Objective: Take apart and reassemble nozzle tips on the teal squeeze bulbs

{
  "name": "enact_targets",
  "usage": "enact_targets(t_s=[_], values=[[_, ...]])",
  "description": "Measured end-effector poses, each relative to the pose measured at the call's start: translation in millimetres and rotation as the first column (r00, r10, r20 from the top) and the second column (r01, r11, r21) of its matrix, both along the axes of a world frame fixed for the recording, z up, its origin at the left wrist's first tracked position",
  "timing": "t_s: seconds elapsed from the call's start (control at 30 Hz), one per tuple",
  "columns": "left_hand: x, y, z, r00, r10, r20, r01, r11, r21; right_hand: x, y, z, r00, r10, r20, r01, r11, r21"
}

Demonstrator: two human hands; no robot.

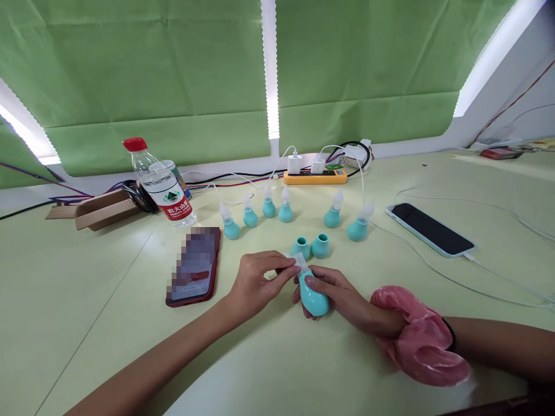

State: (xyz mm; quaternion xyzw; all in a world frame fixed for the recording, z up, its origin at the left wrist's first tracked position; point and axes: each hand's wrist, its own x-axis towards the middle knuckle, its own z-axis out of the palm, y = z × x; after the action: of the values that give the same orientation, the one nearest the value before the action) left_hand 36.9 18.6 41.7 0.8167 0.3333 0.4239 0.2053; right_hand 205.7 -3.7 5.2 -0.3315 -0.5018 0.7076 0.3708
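My right hand [340,293] is wrapped round a glossy turquoise squeeze bulb [315,301], its neck tilted up and to the left. At that neck, the thumb and fingers of my left hand [260,283] pinch a translucent plastic piece [302,262]; whether it is inside the opening or only against it I cannot tell. Just beyond my hands stand two turquoise bulbs with open necks, a left one [299,249] and a right one [321,247]. Several more bulbs, such as the nearest right one [358,230], stand upright in a loose arc with clear pointed tips on.
A red-cased phone [195,268] lies left of my hands, a charging phone [431,229] to the right. Behind are a water bottle [167,193], a cardboard tray [108,209] and an orange power strip [315,177]. White cables cross the table's right side. A pink scrunchie [416,341] circles my right wrist.
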Motion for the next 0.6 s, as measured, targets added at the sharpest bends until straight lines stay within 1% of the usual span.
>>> enact_targets(t_s=[0.13,0.33,0.43,0.5,0.6], values=[[1.4,-0.2,-1.7,1.0,0.004,-0.01,-0.004,1.0,0.019,-0.2,0.6,-0.4,0.999,-0.035,0.017,0.035,0.999,0.009],[5.7,-2.7,-11.4,0.993,0.039,0.109,-0.059,0.979,0.194,-0.3,-0.8,0.6,0.998,-0.054,0.016,0.053,0.996,0.078],[6.7,-2.3,-16.4,0.994,0.038,0.099,-0.061,0.968,0.243,-1.3,-2.1,1.1,0.997,-0.069,0.042,0.065,0.995,0.08],[6.5,-1.7,-17.6,0.997,0.033,0.069,-0.049,0.967,0.251,-1.7,-2.6,1.4,0.994,-0.083,0.074,0.077,0.994,0.083],[5.4,-1.6,-15.2,1.0,0.026,0.008,-0.027,0.979,0.2,-1.4,-3.1,2.3,0.986,-0.109,0.123,0.094,0.988,0.123]])
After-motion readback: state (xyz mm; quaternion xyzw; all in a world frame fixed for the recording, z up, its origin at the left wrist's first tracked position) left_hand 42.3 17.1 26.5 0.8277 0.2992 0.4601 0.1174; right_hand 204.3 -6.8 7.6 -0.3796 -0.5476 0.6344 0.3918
